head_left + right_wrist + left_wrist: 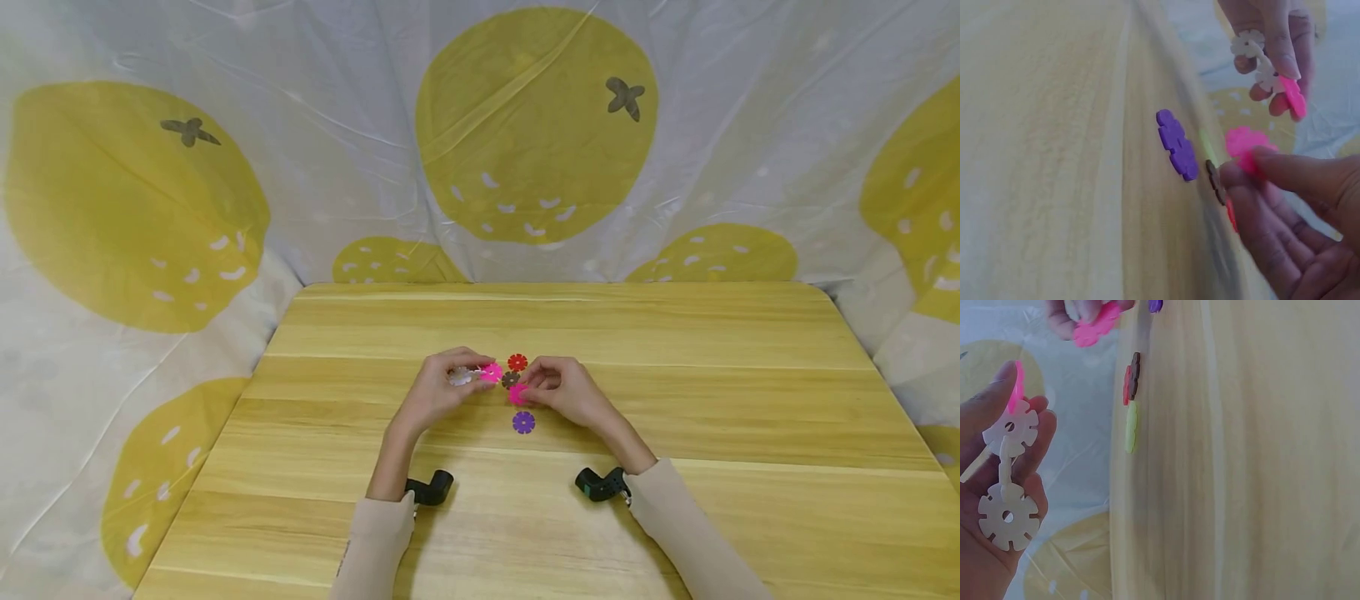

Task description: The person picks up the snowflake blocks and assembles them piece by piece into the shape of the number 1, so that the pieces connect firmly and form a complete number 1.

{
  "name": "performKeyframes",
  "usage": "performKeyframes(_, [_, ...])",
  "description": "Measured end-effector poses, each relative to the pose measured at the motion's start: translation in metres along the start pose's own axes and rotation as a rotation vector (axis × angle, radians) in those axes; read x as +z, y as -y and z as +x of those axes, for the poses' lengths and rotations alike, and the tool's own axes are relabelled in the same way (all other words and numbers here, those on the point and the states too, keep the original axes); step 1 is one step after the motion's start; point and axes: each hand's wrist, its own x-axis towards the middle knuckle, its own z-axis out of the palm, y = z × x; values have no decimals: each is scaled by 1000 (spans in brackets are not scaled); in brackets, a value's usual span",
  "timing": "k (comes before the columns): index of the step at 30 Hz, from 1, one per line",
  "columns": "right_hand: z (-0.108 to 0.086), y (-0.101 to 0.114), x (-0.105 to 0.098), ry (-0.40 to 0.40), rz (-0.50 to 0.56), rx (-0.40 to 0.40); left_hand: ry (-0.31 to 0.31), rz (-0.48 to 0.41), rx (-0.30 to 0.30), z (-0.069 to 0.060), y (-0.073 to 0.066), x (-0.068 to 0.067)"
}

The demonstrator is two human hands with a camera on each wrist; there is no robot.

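My left hand (433, 393) holds a short chain of interlocking notched plastic discs. White discs (1009, 519) hang along the palm and fingers, and a pink disc (491, 372) is joined at the chain's end by the thumb. Between thumb and fingers, my right hand (572, 392) pinches a second, separate pink disc (1247, 145). The two pink discs are close but apart. Near the hands on the table lie a red disc (517, 362), a brown disc (511, 380) and a purple disc (523, 422). A yellow-green disc (1132, 427) also shows in the left wrist view.
The discs lie on a wood-grain table (750, 400). A pale curtain (337, 125) with large yellow fruit prints hangs behind and beside it. Black wrist-worn devices sit below both hands, one at the left cuff (432, 488) and one at the right cuff (598, 484).
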Motion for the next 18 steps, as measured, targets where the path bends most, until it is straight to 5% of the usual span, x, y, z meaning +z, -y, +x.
performKeyframes(9, [0, 10, 1, -88, 167, -65, 21, 5, 6, -1, -2, -1])
performKeyframes(18, [-1, 14, 3, -158, 143, -138, 50, -26, 11, -1, -3, -2])
